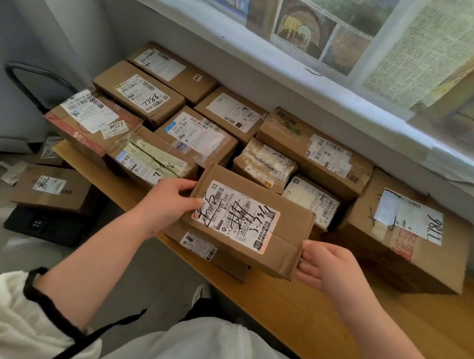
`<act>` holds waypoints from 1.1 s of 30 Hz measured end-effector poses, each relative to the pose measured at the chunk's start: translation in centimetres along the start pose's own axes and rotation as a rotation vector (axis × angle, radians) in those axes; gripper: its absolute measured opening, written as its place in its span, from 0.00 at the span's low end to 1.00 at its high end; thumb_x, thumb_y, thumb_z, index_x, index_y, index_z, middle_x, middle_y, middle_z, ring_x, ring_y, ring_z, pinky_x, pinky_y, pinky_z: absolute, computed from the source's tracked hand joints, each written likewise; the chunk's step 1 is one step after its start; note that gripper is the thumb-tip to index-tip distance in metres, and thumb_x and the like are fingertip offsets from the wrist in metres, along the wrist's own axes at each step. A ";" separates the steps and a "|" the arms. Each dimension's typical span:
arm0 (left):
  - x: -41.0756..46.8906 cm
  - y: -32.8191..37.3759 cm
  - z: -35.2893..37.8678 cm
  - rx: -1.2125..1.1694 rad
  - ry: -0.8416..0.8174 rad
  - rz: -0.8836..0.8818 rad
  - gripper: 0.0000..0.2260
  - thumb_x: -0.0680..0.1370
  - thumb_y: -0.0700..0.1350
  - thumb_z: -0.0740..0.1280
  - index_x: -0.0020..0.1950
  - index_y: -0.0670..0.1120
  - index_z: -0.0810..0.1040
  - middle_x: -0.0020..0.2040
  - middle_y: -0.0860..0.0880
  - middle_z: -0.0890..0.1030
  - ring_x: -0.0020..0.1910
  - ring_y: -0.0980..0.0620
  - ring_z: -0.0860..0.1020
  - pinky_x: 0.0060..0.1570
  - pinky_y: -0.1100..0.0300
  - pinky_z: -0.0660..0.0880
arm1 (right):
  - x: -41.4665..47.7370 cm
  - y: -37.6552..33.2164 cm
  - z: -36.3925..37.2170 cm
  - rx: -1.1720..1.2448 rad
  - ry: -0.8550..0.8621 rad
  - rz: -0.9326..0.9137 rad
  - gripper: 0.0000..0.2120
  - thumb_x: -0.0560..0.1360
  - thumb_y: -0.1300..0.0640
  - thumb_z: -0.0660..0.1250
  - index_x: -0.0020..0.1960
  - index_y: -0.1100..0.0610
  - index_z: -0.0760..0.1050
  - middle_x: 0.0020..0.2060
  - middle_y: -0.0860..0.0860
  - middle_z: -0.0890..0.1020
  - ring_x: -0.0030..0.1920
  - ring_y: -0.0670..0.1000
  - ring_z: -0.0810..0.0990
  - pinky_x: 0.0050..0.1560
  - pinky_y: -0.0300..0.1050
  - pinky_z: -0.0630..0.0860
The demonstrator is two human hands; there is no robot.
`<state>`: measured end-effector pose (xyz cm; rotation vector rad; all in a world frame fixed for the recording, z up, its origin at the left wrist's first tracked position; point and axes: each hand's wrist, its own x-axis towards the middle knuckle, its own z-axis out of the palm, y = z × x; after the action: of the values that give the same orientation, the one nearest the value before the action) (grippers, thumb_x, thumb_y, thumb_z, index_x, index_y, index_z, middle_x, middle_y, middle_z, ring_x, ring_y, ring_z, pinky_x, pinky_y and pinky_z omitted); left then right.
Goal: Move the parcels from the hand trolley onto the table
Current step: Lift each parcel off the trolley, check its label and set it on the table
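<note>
Head view, near to far: I see both hands holding one brown parcel [249,221] by its ends. The left hand [167,201] grips the left end, thumb on top. The right hand [328,266] pinches the right end. This parcel is over a flat parcel [203,247] at the front edge of the wooden bench [389,324]; I cannot tell if they touch. Behind it, more parcels [196,137] fill the bench up to the wall. Down on the left, a small parcel [52,189] lies on the black trolley [46,227].
</note>
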<state>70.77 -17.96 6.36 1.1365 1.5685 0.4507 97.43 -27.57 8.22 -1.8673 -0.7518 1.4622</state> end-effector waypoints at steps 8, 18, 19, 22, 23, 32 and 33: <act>-0.6 -1.0 -0.6 -0.055 -0.056 -0.016 0.13 0.75 0.39 0.69 0.54 0.54 0.79 0.43 0.54 0.85 0.42 0.54 0.84 0.47 0.55 0.79 | -2.2 0.7 0.6 0.026 -0.080 -0.007 0.06 0.78 0.56 0.62 0.47 0.46 0.75 0.40 0.43 0.84 0.44 0.43 0.83 0.42 0.36 0.80; 1.3 2.1 -0.7 -0.133 -0.042 0.125 0.15 0.75 0.35 0.68 0.54 0.52 0.80 0.45 0.53 0.85 0.44 0.56 0.83 0.37 0.68 0.78 | -1.5 -1.6 0.4 -0.019 -0.012 -0.181 0.12 0.78 0.54 0.61 0.42 0.39 0.74 0.38 0.33 0.82 0.45 0.37 0.81 0.39 0.30 0.76; 1.3 1.8 -0.6 -0.147 -0.051 0.120 0.15 0.74 0.34 0.67 0.56 0.50 0.80 0.46 0.52 0.85 0.45 0.54 0.83 0.39 0.65 0.79 | -1.5 -1.4 0.6 -0.035 -0.020 -0.190 0.13 0.78 0.55 0.60 0.40 0.38 0.75 0.38 0.31 0.82 0.45 0.35 0.80 0.37 0.29 0.75; 1.3 1.0 -0.6 -0.161 -0.052 0.113 0.15 0.75 0.34 0.67 0.56 0.50 0.80 0.47 0.50 0.85 0.46 0.51 0.84 0.43 0.59 0.80 | -1.7 -0.9 0.9 -0.044 -0.030 -0.200 0.20 0.78 0.55 0.60 0.36 0.34 0.78 0.38 0.29 0.81 0.45 0.32 0.79 0.37 0.29 0.74; 1.3 0.8 -0.5 -0.160 -0.049 0.114 0.15 0.75 0.34 0.67 0.55 0.51 0.81 0.47 0.50 0.85 0.45 0.51 0.84 0.44 0.57 0.80 | -1.8 -0.7 1.0 -0.049 -0.030 -0.201 0.22 0.78 0.54 0.60 0.35 0.29 0.77 0.38 0.28 0.80 0.45 0.33 0.79 0.38 0.30 0.74; 0.7 -1.6 -0.3 -0.176 0.025 0.112 0.14 0.76 0.36 0.67 0.47 0.55 0.83 0.44 0.50 0.85 0.45 0.50 0.84 0.50 0.51 0.79 | -1.9 0.6 1.5 -0.079 -0.044 -0.151 0.28 0.78 0.56 0.59 0.33 0.23 0.73 0.36 0.29 0.81 0.44 0.39 0.81 0.40 0.32 0.74; 0.6 -1.8 -0.4 -0.175 0.030 0.111 0.14 0.76 0.36 0.67 0.47 0.55 0.83 0.44 0.50 0.85 0.45 0.50 0.84 0.50 0.51 0.79 | -1.8 0.7 1.6 -0.083 -0.048 -0.139 0.28 0.78 0.56 0.59 0.32 0.24 0.74 0.36 0.30 0.81 0.45 0.41 0.81 0.40 0.33 0.74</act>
<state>69.65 -18.16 4.76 1.0888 1.4661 0.6685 95.55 -29.17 8.51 -1.8076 -0.9593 1.4107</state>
